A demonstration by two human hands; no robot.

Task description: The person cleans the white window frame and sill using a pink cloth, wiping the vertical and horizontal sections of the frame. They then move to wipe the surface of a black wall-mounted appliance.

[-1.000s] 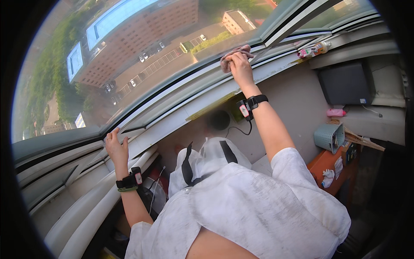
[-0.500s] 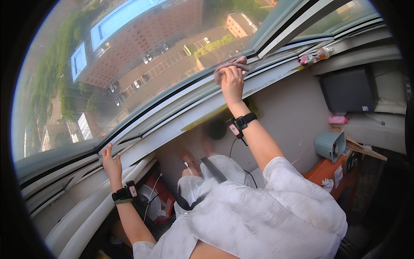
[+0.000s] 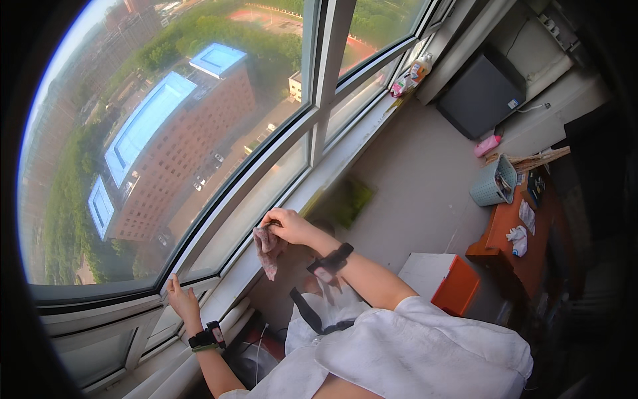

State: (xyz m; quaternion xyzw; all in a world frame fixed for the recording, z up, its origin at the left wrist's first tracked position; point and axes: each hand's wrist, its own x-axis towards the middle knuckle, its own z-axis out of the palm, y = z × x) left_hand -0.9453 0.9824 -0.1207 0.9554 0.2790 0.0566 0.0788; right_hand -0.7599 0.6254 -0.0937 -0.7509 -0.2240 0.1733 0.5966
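A crumpled greyish-pink cleaning cloth [image 3: 268,251] hangs from the closed fingers of my right hand [image 3: 290,227]. Hand and cloth are beside the white window sill [image 3: 232,282], at the inner side of the window. My left hand [image 3: 183,300] rests its fingertips against the white window frame [image 3: 199,249] at the lower left, thumb and fingers apart, with nothing in it. Both wrists wear black straps with small devices. Behind the glass [image 3: 219,126] lie a brick building with blue roofs, trees and parked cars far below.
A bottle [image 3: 421,68] and a pink packet stand at the sill's far end. To the right are a dark box-shaped appliance [image 3: 483,93], a pink bottle [image 3: 488,145], a blue-grey basket [image 3: 493,184] and a brown wooden table [image 3: 505,229]. A white-and-orange box [image 3: 442,282] sits below.
My right hand has drawn the cloth back from the far window track, nearer to me and leftward. My left hand stays at the frame. The view has tilted up and turned.
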